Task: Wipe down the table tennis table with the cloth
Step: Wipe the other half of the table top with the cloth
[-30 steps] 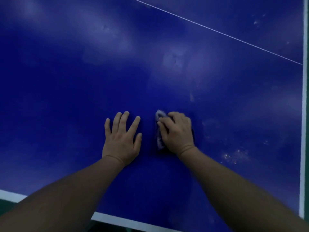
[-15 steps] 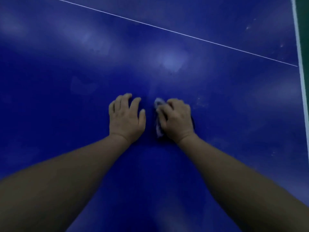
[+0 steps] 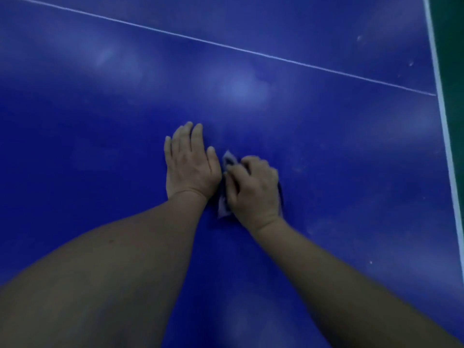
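Mid-table, well in from the right edge: cloth point(image 3: 222, 209) mostly hidden under right hand point(image 3: 254, 192), fingers curled over it, only a crumpled strip showing. Left hand point(image 3: 190, 167) flat, fingers straight, just beside. Table point(image 3: 351, 159) near edge cut off; white border point(image 3: 445, 136) at right; open blue surface left and ahead

- We can read no text, label, brand or number on the blue table tennis table point(image 3: 326, 151).
- The cloth point(image 3: 223, 206), at centre frame, shows us no legible print either.
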A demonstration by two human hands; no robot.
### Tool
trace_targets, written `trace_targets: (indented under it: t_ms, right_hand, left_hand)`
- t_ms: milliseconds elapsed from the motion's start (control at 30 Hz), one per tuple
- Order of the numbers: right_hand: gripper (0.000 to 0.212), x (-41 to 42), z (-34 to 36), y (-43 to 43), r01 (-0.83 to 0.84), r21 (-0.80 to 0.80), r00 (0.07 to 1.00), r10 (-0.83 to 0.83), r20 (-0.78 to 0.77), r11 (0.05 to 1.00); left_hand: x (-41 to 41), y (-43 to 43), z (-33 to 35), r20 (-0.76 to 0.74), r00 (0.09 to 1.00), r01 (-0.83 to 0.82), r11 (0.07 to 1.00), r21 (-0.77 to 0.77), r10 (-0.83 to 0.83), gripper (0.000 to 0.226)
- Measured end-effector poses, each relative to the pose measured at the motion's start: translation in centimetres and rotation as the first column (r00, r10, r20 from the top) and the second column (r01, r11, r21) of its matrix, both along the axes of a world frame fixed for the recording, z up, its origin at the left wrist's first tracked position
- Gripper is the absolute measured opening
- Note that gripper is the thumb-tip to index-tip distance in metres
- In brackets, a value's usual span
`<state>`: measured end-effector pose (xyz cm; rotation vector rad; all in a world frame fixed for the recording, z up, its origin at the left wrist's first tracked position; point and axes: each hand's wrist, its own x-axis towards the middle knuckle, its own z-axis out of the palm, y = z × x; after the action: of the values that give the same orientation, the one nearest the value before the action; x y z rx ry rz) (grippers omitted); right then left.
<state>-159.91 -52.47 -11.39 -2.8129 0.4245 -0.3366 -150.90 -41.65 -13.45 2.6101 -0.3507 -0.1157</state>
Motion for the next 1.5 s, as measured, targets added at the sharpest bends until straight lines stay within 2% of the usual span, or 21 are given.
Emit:
trace_targets:
  t_ms: [67, 167, 267, 333, 400, 500, 600, 667, 767, 833, 900, 967, 1033, 1167, 1233, 1333, 1500]
  right_hand:
    - [0.016, 0.8, -0.3, 0.3, -0.062, 0.032, 0.998, 0.062, 0.001, 0.998]
    - [0.019, 5.2, -0.5, -1.1, -0.163, -0.010, 0.984, 0.163, 0.073, 0.987]
    - [0.021, 10.0, -0.5, -2.9, -0.224, -0.057, 0.970, 0.228, 0.089, 0.973]
    - [0.028, 12.4, -0.3, -5.8, -0.147, -0.101, 0.989, 0.150, 0.017, 0.984]
    - [0.034, 12.5, -0.5, -9.4, -0.004, -0.119, 0.999, -0.001, -0.040, 0.993]
    - [0.028, 6.1, -0.6, -10.6, 0.146, -0.070, 0.989, -0.145, 0.012, 0.987]
    - [0.022, -2.2, -0.5, -5.9, 0.089, -0.022, 0.996, -0.088, 0.027, 0.996]
    - [0.020, -4.0, -0.7, -4.9, -0.009, -0.004, 1.000, 0.009, 0.020, 1.000]
    - [0.020, -0.5, -0.8, -7.3, -0.112, -0.013, 0.994, 0.113, 0.012, 0.994]
    - [0.017, 2.7, -0.4, -9.3, -0.055, -0.010, 0.998, 0.055, 0.027, 0.998]
    - [0.016, 6.0, -0.1, -10.9, 0.022, -0.001, 0.999, -0.022, 0.033, 1.000]
    - [0.021, 8.3, 0.1, -11.8, 0.086, 0.015, 0.996, -0.086, 0.003, 0.996]
    - [0.023, 8.8, 0.1, -12.1, 0.130, -0.007, 0.991, -0.130, 0.011, 0.991]
    - [0.019, 8.6, -0.7, -12.6, 0.047, -0.042, 0.995, -0.043, 0.093, 0.998]
    - [0.022, 10.9, -0.8, -14.6, 0.061, -0.041, 0.994, -0.057, 0.089, 0.997]
    - [0.028, 16.1, -1.2, -17.8, 0.103, -0.022, 0.992, -0.101, 0.081, 0.994]
    - [0.031, 21.3, -1.4, -20.6, 0.047, -0.046, 0.998, -0.046, 0.035, 0.998]
  left_hand:
    - [-0.1, 0.1, 0.2, 0.005, 1.000, -0.018, 0.998, -0.063, 0.018, 0.059]
    - [0.1, 0.1, 0.2, -0.007, 0.999, -0.036, 0.993, -0.108, 0.035, 0.062]
    - [0.1, 0.2, 0.2, 0.016, 1.000, -0.012, 0.999, -0.037, 0.013, 0.063]
    - [-0.1, 0.1, 0.2, 0.022, 1.000, 0.007, 1.000, 0.017, -0.007, 0.062]
    - [-0.2, -0.1, 0.1, 0.030, 0.999, 0.011, 0.998, 0.055, -0.013, 0.063]
    - [-0.1, -0.2, -0.2, 0.027, 0.999, 0.030, 0.993, 0.110, -0.033, 0.065]
    - [-0.1, -0.2, -0.5, 0.024, 0.997, 0.064, 0.984, 0.164, -0.068, 0.068]
    - [-0.2, 0.0, -0.4, 0.011, 0.997, 0.073, 0.984, 0.162, -0.076, 0.068]
    - [-0.3, 0.3, 0.1, -0.001, 0.990, 0.138, 0.982, 0.127, -0.139, 0.067]
    - [-0.7, 0.6, 0.4, -0.006, 0.959, 0.282, 0.950, 0.138, -0.284, 0.067]
    - [-0.7, 0.4, 0.8, -0.025, 0.924, 0.378, 0.900, 0.216, -0.382, 0.066]
    - [-0.2, -0.6, 1.2, -0.034, 0.937, 0.347, 0.911, 0.225, -0.348, 0.061]
    - [0.7, -2.8, 1.7, 0.007, 0.966, 0.256, 0.955, 0.153, -0.260, 0.059]
    - [2.8, -9.2, 1.1, -0.071, 0.992, 0.110, 0.992, 0.063, -0.106, 0.057]
    - [3.1, -11.3, 0.3, -0.102, 0.994, 0.057, 0.995, 0.085, -0.049, 0.063]
    - [2.9, -12.1, -0.5, -0.035, 0.999, 0.012, 0.996, 0.092, -0.008, 0.074]
    - [3.0, -12.4, -0.6, -0.045, 0.999, 0.033, 0.984, 0.175, -0.026, 0.079]
